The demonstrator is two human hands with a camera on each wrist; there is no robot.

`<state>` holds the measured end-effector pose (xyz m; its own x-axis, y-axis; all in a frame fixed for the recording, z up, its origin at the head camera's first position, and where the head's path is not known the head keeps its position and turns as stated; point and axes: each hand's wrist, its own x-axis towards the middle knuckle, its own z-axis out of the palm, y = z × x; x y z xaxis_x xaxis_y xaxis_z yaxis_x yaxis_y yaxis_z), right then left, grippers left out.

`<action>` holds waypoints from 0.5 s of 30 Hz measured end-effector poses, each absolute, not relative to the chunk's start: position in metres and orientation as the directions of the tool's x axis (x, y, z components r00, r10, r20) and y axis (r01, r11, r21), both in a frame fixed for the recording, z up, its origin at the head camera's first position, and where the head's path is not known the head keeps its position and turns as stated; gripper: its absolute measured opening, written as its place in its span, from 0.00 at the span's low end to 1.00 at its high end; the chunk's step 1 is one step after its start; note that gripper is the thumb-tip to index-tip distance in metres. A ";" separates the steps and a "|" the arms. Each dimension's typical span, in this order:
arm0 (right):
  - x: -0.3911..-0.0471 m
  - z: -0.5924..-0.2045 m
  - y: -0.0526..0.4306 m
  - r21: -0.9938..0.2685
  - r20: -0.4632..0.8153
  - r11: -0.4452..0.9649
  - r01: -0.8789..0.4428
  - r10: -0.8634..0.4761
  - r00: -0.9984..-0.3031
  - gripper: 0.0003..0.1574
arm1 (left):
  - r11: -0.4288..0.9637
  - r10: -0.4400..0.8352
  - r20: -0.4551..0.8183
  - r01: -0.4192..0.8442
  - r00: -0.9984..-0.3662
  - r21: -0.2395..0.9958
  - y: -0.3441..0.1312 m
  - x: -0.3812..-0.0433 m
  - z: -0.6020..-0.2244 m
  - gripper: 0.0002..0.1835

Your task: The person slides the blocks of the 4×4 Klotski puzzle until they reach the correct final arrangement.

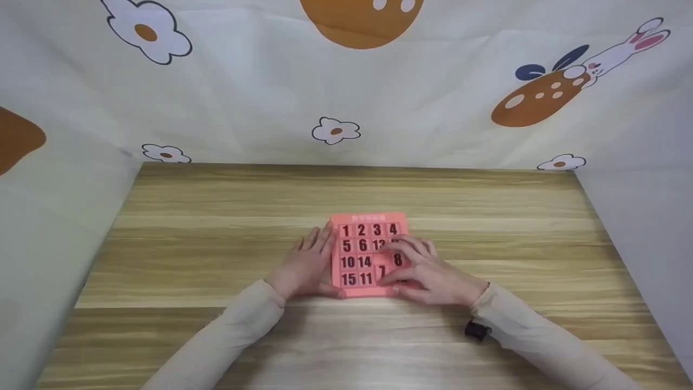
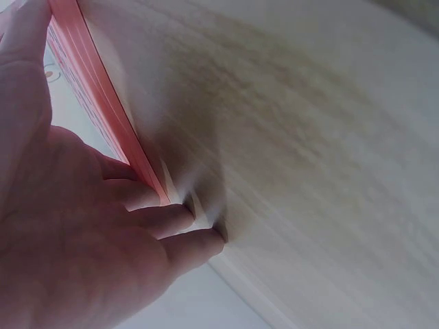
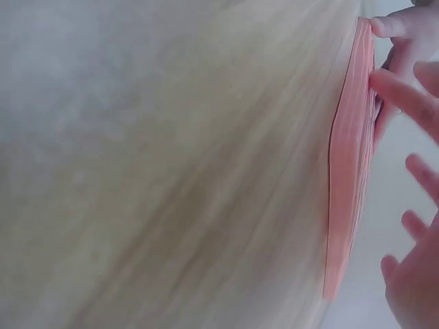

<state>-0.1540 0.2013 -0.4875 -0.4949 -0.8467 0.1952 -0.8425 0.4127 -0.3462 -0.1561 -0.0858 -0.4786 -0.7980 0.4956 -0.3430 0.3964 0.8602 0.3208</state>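
Observation:
A pink number slide puzzle (image 1: 370,293) lies flat on the wooden table. Its top row reads 1, 2, 3, 4. Tile 7 (image 1: 382,271) sits slightly higher than tile 11 (image 1: 366,279) beside it, with a bare gap above it. My left hand (image 1: 308,268) rests along the puzzle's left side, fingers extended, thumb by the lower left corner. In the left wrist view its fingers (image 2: 147,195) touch the pink edge. Over the right part of the board spreads my right hand (image 1: 433,273), one fingertip on tile 7. It covers some right-hand tiles.
Wood-grain table surface (image 1: 216,200) surrounds the puzzle. A pale cloth printed with flowers and carrots (image 1: 243,97) rises behind it, and pale walls stand at both sides. A black band (image 1: 477,330) is at the right wrist.

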 end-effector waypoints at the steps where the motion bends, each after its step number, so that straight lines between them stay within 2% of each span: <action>1: -0.154 -0.487 0.202 -0.333 0.187 0.438 -0.835 -0.837 -0.514 0.15 | 0.860 0.496 -0.342 0.395 -0.798 0.323 -0.086 -0.156 -0.479 0.69; 4: -0.154 -0.486 0.202 -0.290 0.160 0.502 -0.815 -0.814 -0.558 0.19 | 0.862 0.495 -0.348 0.400 -0.796 0.311 -0.086 -0.156 -0.479 0.69; 7: -0.154 -0.485 0.201 -0.284 0.142 0.515 -0.809 -0.812 -0.567 0.20 | 0.863 0.498 -0.347 0.412 -0.795 0.292 -0.085 -0.156 -0.480 0.69; 15: -0.154 -0.487 0.196 -0.296 0.203 0.429 -0.853 -0.845 -0.495 0.19 | 0.863 0.498 -0.348 0.413 -0.794 0.292 -0.085 -0.156 -0.478 0.69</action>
